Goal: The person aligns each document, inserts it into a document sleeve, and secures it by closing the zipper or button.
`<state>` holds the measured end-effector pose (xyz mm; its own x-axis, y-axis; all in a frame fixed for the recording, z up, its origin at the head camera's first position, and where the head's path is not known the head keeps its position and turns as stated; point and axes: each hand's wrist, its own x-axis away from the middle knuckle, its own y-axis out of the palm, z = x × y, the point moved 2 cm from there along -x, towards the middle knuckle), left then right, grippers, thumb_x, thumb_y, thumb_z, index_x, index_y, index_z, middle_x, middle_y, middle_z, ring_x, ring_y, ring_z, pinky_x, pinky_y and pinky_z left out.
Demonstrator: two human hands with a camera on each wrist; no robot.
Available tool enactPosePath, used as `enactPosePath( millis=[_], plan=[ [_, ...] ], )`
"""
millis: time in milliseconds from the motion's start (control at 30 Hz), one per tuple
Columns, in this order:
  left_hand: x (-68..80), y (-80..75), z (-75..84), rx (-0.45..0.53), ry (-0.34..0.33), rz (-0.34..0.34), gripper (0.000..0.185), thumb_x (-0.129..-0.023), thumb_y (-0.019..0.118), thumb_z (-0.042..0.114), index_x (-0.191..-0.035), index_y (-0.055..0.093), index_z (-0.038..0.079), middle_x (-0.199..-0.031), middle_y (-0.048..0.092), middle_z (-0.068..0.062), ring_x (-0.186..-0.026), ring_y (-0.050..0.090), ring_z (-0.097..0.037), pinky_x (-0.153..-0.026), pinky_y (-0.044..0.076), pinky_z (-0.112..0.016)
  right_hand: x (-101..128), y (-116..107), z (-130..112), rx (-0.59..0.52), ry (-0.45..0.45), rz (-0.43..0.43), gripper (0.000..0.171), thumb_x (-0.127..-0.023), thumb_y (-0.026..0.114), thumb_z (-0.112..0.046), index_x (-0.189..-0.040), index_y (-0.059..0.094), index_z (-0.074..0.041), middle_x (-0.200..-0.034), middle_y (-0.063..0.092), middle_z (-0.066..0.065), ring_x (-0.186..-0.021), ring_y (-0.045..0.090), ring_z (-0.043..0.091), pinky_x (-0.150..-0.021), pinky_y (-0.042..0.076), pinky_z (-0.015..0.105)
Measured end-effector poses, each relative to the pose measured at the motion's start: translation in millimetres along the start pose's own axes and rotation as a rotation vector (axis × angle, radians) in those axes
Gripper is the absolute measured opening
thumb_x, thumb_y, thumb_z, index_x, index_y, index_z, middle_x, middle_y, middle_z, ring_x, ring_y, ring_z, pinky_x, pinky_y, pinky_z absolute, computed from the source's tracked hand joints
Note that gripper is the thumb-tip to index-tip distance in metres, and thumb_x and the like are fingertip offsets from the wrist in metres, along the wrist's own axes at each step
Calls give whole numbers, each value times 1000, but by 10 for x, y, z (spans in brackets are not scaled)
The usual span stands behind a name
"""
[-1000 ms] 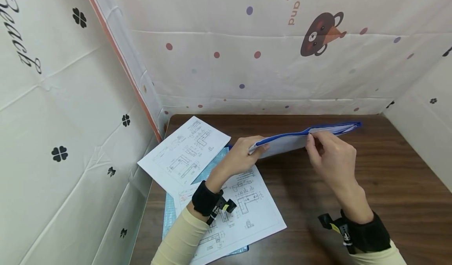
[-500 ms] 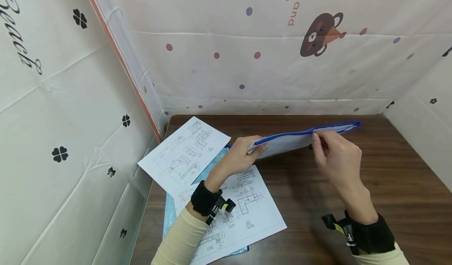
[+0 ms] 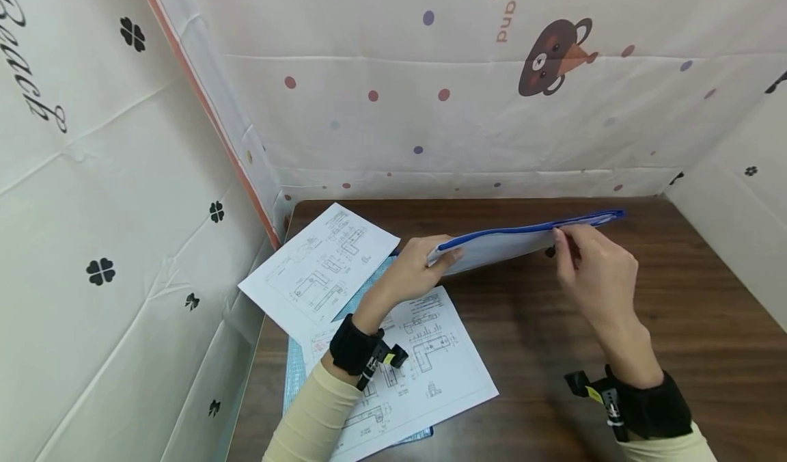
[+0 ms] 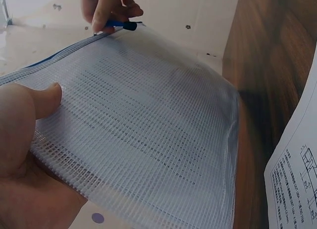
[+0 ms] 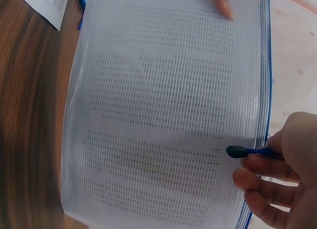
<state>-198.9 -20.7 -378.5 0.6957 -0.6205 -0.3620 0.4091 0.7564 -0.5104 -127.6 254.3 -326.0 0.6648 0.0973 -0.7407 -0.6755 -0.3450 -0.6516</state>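
Your left hand (image 3: pixel 424 265) grips one end of the mesh zip pouch (image 3: pixel 504 243), thumb pressed on its near face and fingers curled behind it, so the pouch is lifted off the bench (image 3: pixel 676 311) and hangs above its far middle. Your right hand (image 3: pixel 593 267) pinches the small blue zipper pull (image 5: pixel 247 151) at the pouch's blue top edge, towards the right end (the wrist view shows the tab sticking out between your fingertips). Printed text shows faintly through the mesh. Under your left forearm lies a drawing sheet (image 3: pixel 424 366) on a blue mesh folder (image 3: pixel 295 373); a second drawing sheet (image 3: pixel 320 264) lies just beyond it, near the bench's left corner by the patterned cloth wall (image 3: pixel 492 106).
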Motion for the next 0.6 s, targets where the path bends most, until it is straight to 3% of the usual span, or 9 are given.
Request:
enactPosePath(
  millis=[600],
  plan=[
    [1,-12,11,-9,-20,-6,33,-112,57,30,-134,70,9,-126,75,-4,-117,69,-16,-103,55,-33,58,-22,177,71,85,39,28,-106,62,-13,-96,69,12,-77,68,25,-55,59,35,-50,40,42]
  ],
)
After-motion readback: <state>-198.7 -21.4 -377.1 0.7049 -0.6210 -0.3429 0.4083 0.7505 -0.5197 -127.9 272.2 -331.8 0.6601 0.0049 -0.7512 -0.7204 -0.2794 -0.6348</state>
